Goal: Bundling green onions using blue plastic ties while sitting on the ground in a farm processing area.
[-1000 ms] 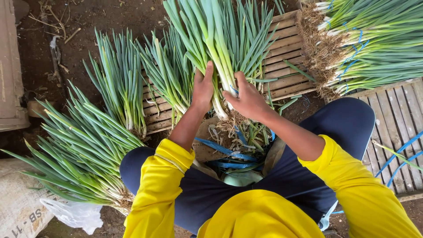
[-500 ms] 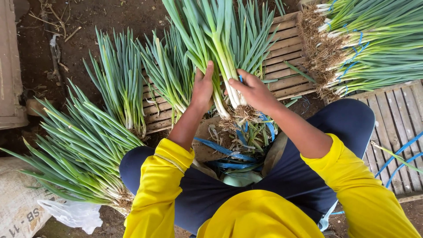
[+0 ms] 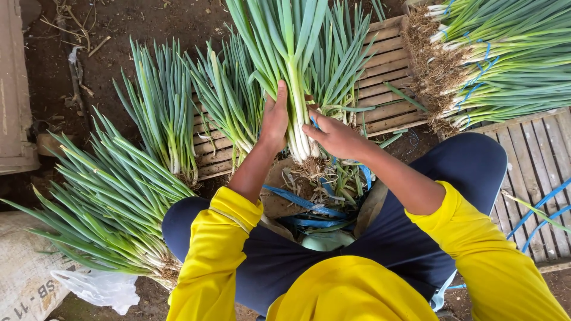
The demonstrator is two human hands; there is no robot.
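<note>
I hold a bunch of green onions (image 3: 289, 71) upright in front of me, white stalks and roots pointing down. My left hand (image 3: 275, 119) grips its left side near the white stalks. My right hand (image 3: 334, 134) presses against its right side, fingers wrapped around the stalks. Blue strapping (image 3: 303, 203) lies below the bunch between my knees, with trimmed scraps and roots. My sleeves are yellow, my trousers dark blue.
Tied onion bundles lie all around: a large pile (image 3: 101, 202) at left, two bundles (image 3: 163, 113) leaning on a wooden slatted crate (image 3: 386, 77), and a stack (image 3: 505, 59) at top right. Another wooden pallet (image 3: 547, 172) is at right. A white sack (image 3: 27, 279) sits bottom left on dirt ground.
My right hand has slid from the top of the bunch down to its right side. The bunch stands slightly more upright; my left hand stays in place.
</note>
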